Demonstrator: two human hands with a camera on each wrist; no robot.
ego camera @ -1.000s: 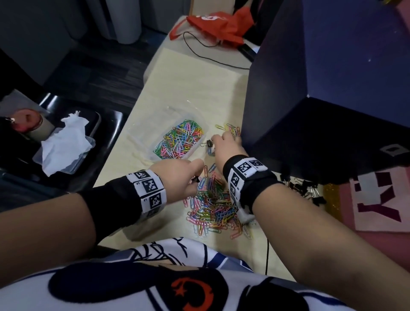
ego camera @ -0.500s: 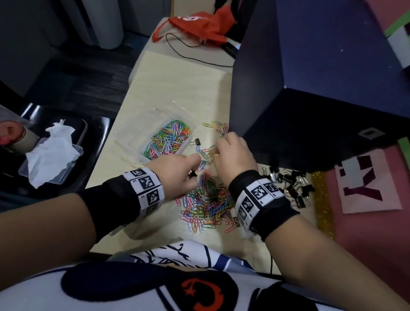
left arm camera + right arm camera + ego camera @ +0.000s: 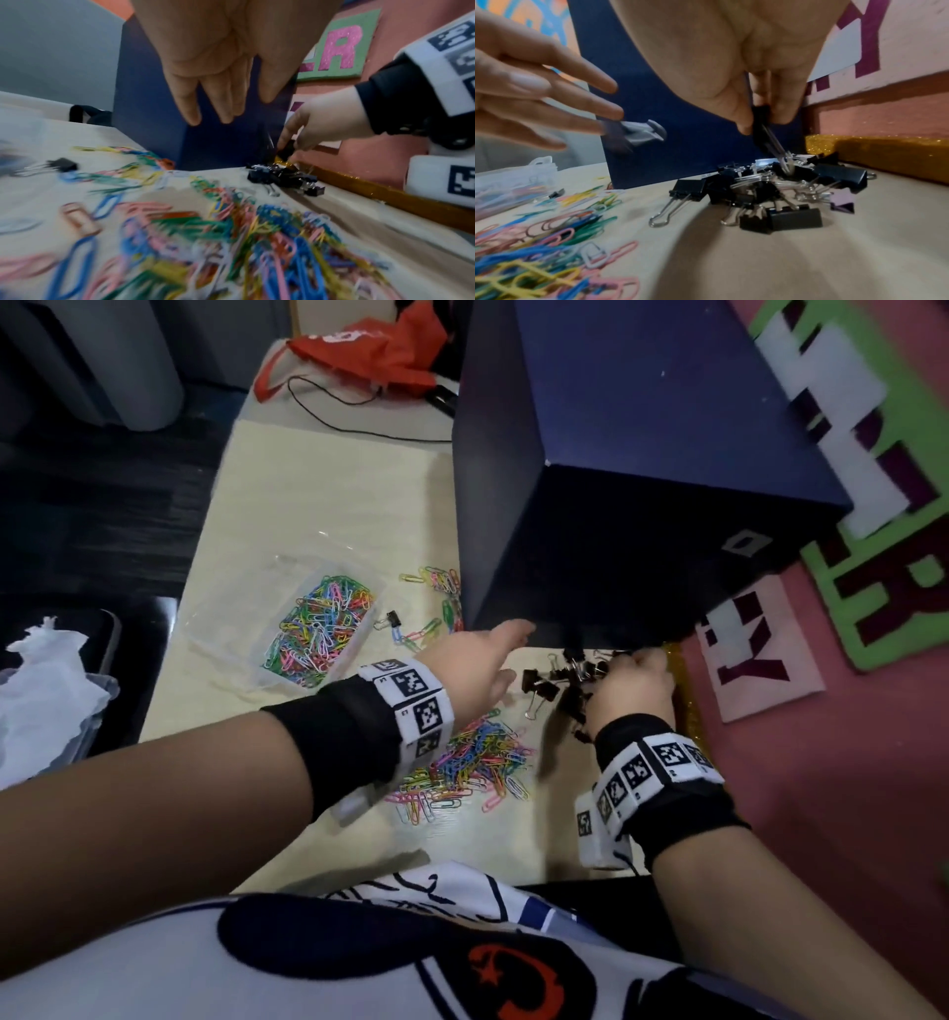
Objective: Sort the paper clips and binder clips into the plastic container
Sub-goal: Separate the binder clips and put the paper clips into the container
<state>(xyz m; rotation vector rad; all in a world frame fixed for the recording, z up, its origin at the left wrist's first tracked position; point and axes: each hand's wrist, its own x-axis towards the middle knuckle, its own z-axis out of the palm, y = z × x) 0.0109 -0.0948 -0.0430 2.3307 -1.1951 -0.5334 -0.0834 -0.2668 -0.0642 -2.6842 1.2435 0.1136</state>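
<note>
A clear plastic container [image 3: 241, 629] on the left of the table holds coloured paper clips. More paper clips [image 3: 472, 762] lie loose near me, and others [image 3: 436, 580] by the box corner. Black binder clips [image 3: 560, 683] are heaped against the box's foot. My right hand [image 3: 634, 680] pinches one black binder clip [image 3: 759, 119] between thumb and fingers just above that heap. My left hand [image 3: 493, 654] hovers left of the heap with straight fingers and holds nothing. A blurred grey shape [image 3: 639, 132] sits at its fingertips. One binder clip [image 3: 391, 619] lies beside the container.
A tall dark blue box [image 3: 616, 480] stands close behind the binder clips. A gold glitter strip [image 3: 685, 690] and a pink board with felt letters [image 3: 760, 660] border the table on the right. Tissue [image 3: 41, 701] sits off the left edge, a red bag [image 3: 369, 346] at the back.
Both hands have moved right, from the paper clip pile to the binder clip heap. The left hand's fingers have straightened. The right hand has taken a binder clip.
</note>
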